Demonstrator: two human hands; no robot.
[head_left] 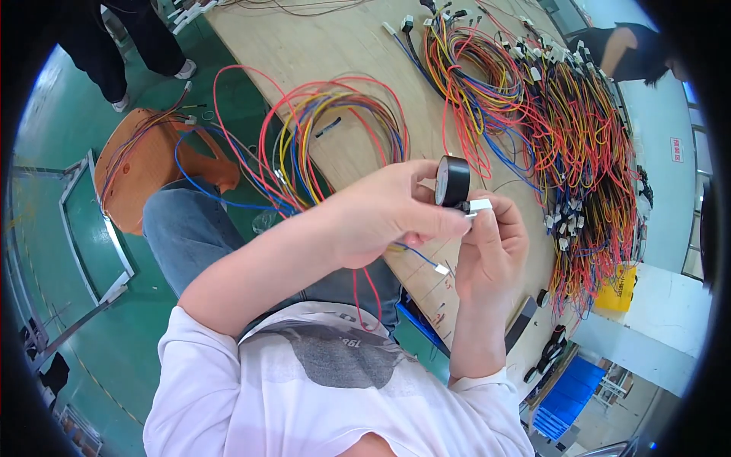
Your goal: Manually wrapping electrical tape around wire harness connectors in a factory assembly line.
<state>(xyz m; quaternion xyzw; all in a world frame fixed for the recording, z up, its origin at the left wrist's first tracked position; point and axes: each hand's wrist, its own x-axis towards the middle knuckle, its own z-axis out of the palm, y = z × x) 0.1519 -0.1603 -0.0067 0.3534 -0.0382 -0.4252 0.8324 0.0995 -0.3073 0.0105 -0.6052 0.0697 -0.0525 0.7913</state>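
The left hand (384, 209)'s grip is closed around a black tape roll (456, 181); the right hand (496, 247)'s grip pinches a white connector (480, 205) just beside it. Left of the roll, a wire coil (293, 141) lies partly across the counter (358, 38)'s edge. A larger wire heap (582, 152) covers the counter's right side.

The pale flat wooden table (365, 47) stands right of the orange plastic stool (126, 186); a thin bundle of multicoloured wires (156, 119) lies on the stool. A loose round coil of multicoloured wires (297, 156) straddles the table's left edge. A second multicoloured wire coil (457, 95) lies farther right, left of the broad heap of multicoloured wires (586, 167). Before both coils, the black cylindrical tape roll (457, 181) sits in the left hand (388, 209), left of the white rectangular connector (480, 204) in the right hand (499, 244)
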